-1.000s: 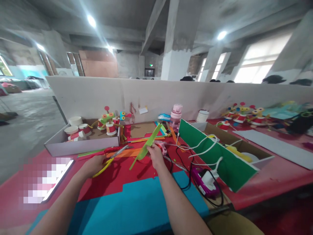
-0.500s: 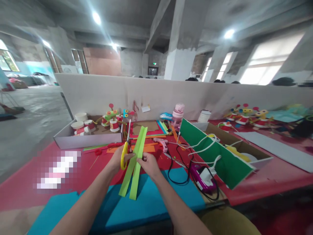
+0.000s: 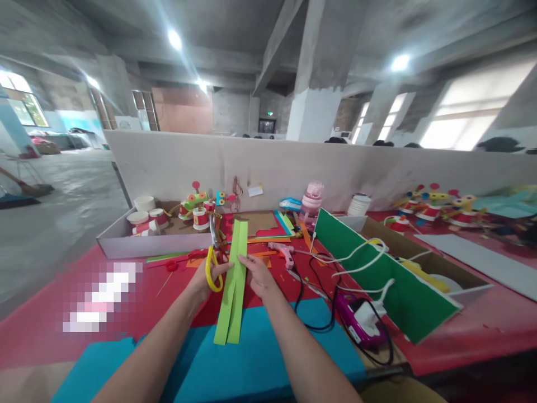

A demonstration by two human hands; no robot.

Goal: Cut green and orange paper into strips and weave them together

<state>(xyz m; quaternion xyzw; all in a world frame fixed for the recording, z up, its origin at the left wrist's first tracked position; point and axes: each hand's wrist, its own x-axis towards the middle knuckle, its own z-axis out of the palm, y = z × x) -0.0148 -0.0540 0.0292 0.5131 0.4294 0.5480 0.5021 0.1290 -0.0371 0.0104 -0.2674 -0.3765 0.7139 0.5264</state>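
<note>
My right hand (image 3: pixel 257 274) is closed in a pinch on the right edge of the green paper (image 3: pixel 238 291), which slants down between my two hands over the blue sheet (image 3: pixel 260 336). My left hand (image 3: pixel 203 278) is closed round the yellow-handled scissors (image 3: pixel 208 272), its thumb at the paper's left edge; I'd say the handle sits back against the palm so thumb and fingertips can steady the paper. Gripping from both sides probably stops it twisting. Its lower end shows two legs; whether that is one fold or two strips, I can't tell. The blades point away from me, likely to clear the paper. The pink glue gun (image 3: pixel 283 253) lies on the desk (image 3: pixel 168 302) just beyond my right hand, seemingly within easy reach, its cord running right towards the green-sided box (image 3: pixel 403 296).
</note>
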